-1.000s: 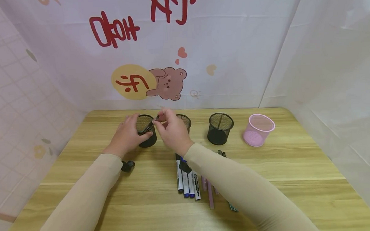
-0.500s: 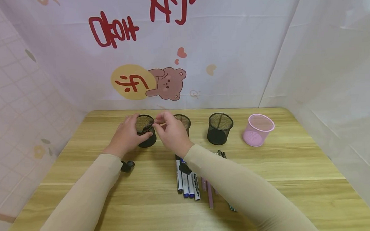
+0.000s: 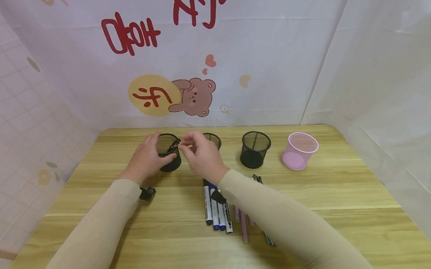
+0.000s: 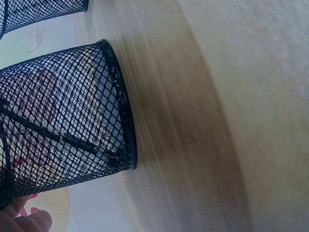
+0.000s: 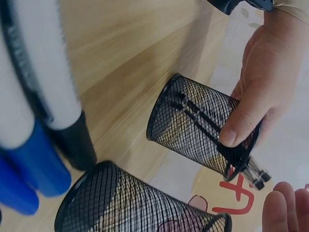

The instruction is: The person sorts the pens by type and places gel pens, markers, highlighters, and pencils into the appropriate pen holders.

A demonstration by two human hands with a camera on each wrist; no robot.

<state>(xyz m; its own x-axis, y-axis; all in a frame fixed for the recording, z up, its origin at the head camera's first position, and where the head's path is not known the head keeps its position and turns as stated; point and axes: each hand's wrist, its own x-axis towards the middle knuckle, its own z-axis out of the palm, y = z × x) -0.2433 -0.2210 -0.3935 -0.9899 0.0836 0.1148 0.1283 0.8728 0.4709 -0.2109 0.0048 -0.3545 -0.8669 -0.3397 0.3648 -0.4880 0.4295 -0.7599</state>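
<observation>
Where the wooden surface comes nearest the viewer, both sleeved forearms cross it toward the far side. Between them, around the middle, lies a row of markers with blue and black caps, with thin purple pens just beside them on the right. A small black object sits beside the left sleeve. Farther on, the left hand wraps its curled fingers and thumb round a black mesh cup that holds thin dark pens, their ends poking above the rim. The right hand hovers just beside that cup's rim with fingers loosely curled, holding nothing that can be seen. Along the far edge stand a second mesh cup partly behind the right hand, a third black mesh cup and, toward the far right corner, a pink mesh cup. Behind rises a pale backdrop with red lettering and a cartoon bear; tiled sheeting closes the left side.
</observation>
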